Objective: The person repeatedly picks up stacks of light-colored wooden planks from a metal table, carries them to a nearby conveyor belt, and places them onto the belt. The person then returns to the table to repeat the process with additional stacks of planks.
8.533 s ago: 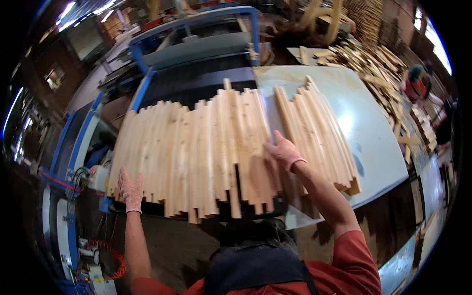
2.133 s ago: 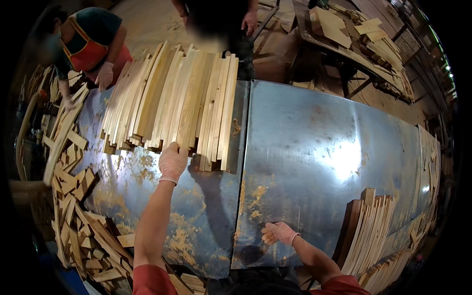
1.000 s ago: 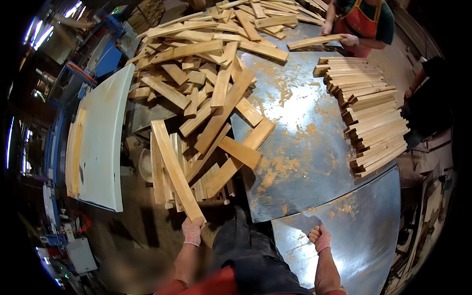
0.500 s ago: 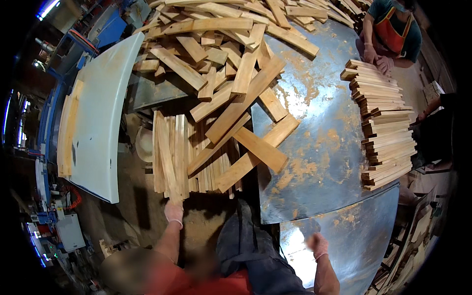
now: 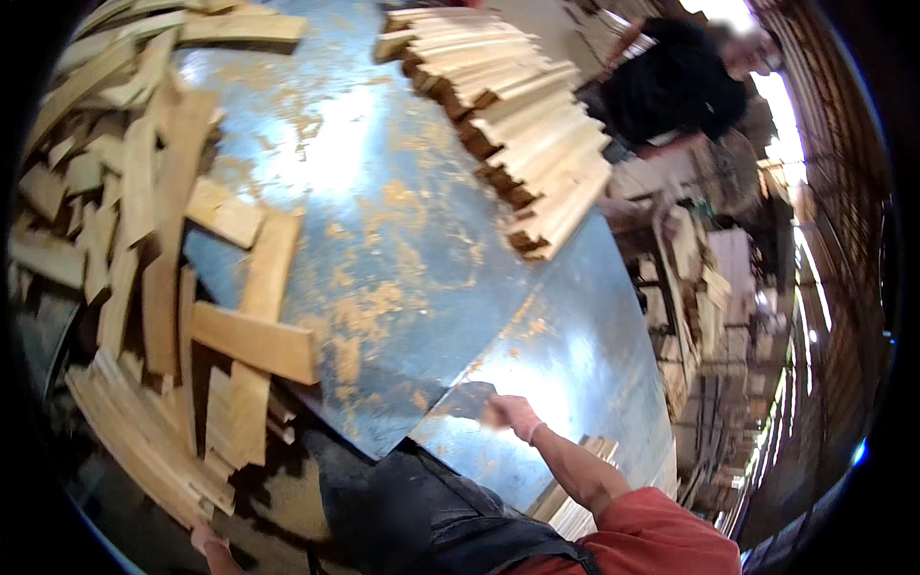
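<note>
My left hand (image 5: 203,539) is closed at the near end of a wooden board (image 5: 134,446), which lies along a stack of long pale boards at the lower left. Its fingers are only partly visible. My right hand (image 5: 516,418) is closed above the blue-grey metal tabletop (image 5: 450,326), its fingertips blurred; whatever it may hold cannot be made out. A dark reflection or shadow shows on the metal beside it. Loose boards are heaped left of the table, and one short board (image 5: 254,340) lies across another (image 5: 271,254) at the table's edge.
A long row of stacked boards (image 5: 537,144) lines the table's far right side. Behind it stands a person in dark clothes (image 5: 666,86). More boards (image 5: 575,498) lie under my right forearm. Sawdust patches the metal, and racks of wood stand further right.
The view has swung to the right, so the heap and table sit further left. My left hand remains at the board end, and my right hand is still closed over the metal.
</note>
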The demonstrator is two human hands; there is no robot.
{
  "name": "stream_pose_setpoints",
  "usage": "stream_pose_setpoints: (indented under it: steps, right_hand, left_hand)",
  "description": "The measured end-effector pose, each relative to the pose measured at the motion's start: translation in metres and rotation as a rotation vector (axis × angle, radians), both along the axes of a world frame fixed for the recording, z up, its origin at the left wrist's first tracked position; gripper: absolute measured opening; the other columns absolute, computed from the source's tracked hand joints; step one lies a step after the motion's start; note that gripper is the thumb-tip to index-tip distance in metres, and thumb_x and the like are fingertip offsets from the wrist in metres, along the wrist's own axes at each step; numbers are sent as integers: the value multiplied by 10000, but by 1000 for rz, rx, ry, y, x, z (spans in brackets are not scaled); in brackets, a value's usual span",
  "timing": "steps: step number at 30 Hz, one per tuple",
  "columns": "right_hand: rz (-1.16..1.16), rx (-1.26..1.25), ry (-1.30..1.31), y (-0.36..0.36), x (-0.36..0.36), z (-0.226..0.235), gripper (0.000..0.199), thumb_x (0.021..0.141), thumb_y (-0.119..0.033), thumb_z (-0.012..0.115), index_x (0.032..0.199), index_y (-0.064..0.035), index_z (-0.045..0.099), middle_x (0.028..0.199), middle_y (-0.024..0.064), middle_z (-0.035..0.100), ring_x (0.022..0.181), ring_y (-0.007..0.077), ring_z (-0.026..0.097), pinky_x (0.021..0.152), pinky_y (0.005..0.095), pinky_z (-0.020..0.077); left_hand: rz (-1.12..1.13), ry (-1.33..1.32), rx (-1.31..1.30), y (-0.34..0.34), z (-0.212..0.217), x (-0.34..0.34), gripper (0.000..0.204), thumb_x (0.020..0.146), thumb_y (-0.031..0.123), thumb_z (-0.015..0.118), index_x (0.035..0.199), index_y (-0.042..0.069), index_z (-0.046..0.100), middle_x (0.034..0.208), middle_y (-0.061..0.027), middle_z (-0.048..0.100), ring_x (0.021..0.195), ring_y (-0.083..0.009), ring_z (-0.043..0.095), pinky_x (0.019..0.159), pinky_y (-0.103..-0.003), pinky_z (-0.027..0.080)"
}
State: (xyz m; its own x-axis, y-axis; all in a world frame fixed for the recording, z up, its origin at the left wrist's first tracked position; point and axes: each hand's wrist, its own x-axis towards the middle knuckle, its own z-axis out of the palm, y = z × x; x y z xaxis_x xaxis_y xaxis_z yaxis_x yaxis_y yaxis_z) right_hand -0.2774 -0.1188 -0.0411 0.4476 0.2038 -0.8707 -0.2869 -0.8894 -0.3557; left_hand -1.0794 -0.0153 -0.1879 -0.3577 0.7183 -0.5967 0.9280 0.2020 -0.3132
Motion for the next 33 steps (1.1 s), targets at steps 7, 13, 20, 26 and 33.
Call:
stream_pose_setpoints:
  steps: [7, 13, 20, 26, 33]
  right_hand:
    - [-137, -10, 23, -18, -3, -17, 376, 1017, -371, 712, 1081, -3, 757, 876, 108, 763, 740, 238, 748, 706, 370, 595]
    - [-57, 101, 112, -34, 7, -49, 286, 1011, -317, 668, 862, -72, 670, 723, 24, 638, 589, 150, 582, 533, 323, 438]
    - [131, 277, -19, -55, 6, -78, 331, 1004, -313, 630, 738, -117, 603, 665, -17, 567, 550, 122, 491, 496, 327, 377]
    - [-468, 233, 256, -29, 11, -11, 277, 999, -240, 682, 788, -68, 627, 691, 10, 563, 598, 145, 528, 555, 352, 422]
    - [-730, 367, 508, -50, 25, -29, 263, 1005, -212, 703, 825, -32, 635, 695, 24, 553, 611, 160, 541, 591, 363, 439]
  left_hand:
    - [2, -636, -176, -18, 34, 93, 348, 1088, 294, 617, 1257, 14, 740, 1204, -115, 755, 1106, -257, 691, 956, -425, 562]
    - [260, -927, -357, -2, 98, 197, 455, 1029, 275, 702, 1352, -44, 686, 1253, -159, 734, 1129, -285, 670, 985, -433, 551]
    - [368, -1328, -277, 143, 217, 499, 210, 992, 170, 739, 928, -28, 710, 753, -37, 634, 654, -136, 579, 604, -314, 470]
    - [-303, -1237, -325, 208, 230, 703, 273, 1015, 245, 648, 907, -5, 629, 778, -42, 603, 714, -133, 503, 669, -358, 431]
    - [-325, -1272, -231, 227, 189, 879, 598, 1008, 386, 680, 1434, -30, 629, 1041, -153, 732, 886, -287, 674, 859, -409, 545]
